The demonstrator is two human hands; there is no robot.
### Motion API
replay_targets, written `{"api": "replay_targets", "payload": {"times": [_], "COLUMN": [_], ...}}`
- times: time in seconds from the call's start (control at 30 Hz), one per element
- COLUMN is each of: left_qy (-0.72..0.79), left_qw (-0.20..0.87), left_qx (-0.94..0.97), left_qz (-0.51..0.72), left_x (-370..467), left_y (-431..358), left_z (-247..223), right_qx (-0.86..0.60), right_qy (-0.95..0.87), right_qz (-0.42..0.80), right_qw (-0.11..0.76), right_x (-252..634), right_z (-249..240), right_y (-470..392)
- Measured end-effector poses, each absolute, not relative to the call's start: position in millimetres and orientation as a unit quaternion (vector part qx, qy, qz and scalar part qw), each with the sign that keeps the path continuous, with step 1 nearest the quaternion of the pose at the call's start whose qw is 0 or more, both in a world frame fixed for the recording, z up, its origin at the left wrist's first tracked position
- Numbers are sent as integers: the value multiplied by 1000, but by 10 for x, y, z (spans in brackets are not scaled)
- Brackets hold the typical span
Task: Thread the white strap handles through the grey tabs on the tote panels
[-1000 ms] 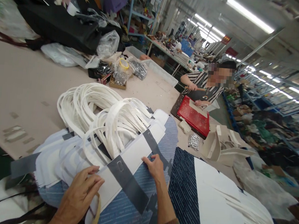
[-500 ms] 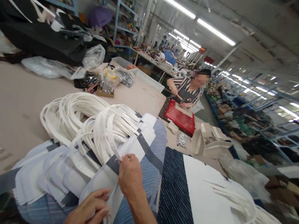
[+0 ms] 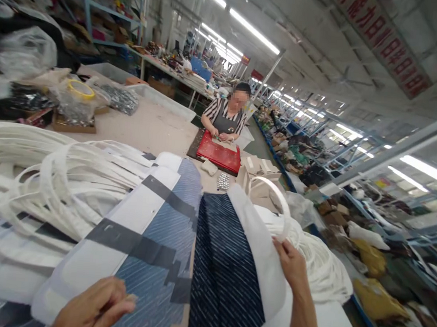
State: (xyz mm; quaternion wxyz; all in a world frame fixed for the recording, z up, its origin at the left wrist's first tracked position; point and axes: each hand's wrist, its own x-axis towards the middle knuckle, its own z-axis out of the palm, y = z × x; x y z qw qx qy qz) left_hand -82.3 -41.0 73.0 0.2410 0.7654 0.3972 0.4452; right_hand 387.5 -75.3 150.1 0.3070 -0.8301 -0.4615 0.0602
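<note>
My right hand [image 3: 291, 264] pinches the lower end of a white strap [image 3: 282, 198], which arches up above the stack on the right. Below that hand lies a dark blue streaked fabric panel [image 3: 229, 265] with a white upper section [image 3: 259, 242]. My left hand [image 3: 96, 305] is closed, thumb against curled fingers, low over a lighter blue panel [image 3: 154, 249] with dark grey bands; what it holds, if anything, I cannot make out. Left of it, a heap of looped white straps [image 3: 61, 186] lies on white-topped panels. More white straps [image 3: 320, 262] are bundled on the right stack.
Across the table [image 3: 156, 128] a person in a striped top works at a red board [image 3: 219, 151]. A box of small parts [image 3: 74, 122], a yellow tape roll [image 3: 81, 89] and plastic bags stand at the back left. Packed shelves run along the right.
The view has swung right. My right hand has moved from the left strap heap to the right stack, now with a strap raised in its grip. My left hand stays low at the left stack.
</note>
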Motion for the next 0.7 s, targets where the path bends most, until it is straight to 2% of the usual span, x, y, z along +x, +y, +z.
{"api": "replay_targets", "payload": {"times": [0.1, 0.17, 0.27, 0.33, 0.4, 0.5, 0.7], "left_qy": [341, 321, 312, 314, 318, 319, 371], "left_qw": [219, 193, 164, 146, 127, 102, 116], "left_qx": [802, 824, 854, 866, 872, 875, 853], "left_qz": [439, 426, 382, 361, 349, 348, 347], "left_x": [-718, -681, -665, -661, -649, -629, -742], "left_y": [-378, -371, -402, -433, -459, -480, -513], "left_z": [865, 882, 851, 846, 871, 934, 903], "right_qx": [-916, -922, -842, -713, -591, -482, -429], "right_qy": [-374, -369, -480, -601, -686, -763, -798], "right_qz": [6, -19, 42, 168, 257, 276, 272], "right_qw": [144, 112, 245, 320, 338, 332, 324], "right_x": [4267, 4164, 3426, 2727, 2078, 1455, 1235], "right_z": [1330, 1244, 1209, 1235, 1263, 1241, 1074], "right_y": [-1097, -1187, -1119, -1001, -885, -774, -638]}}
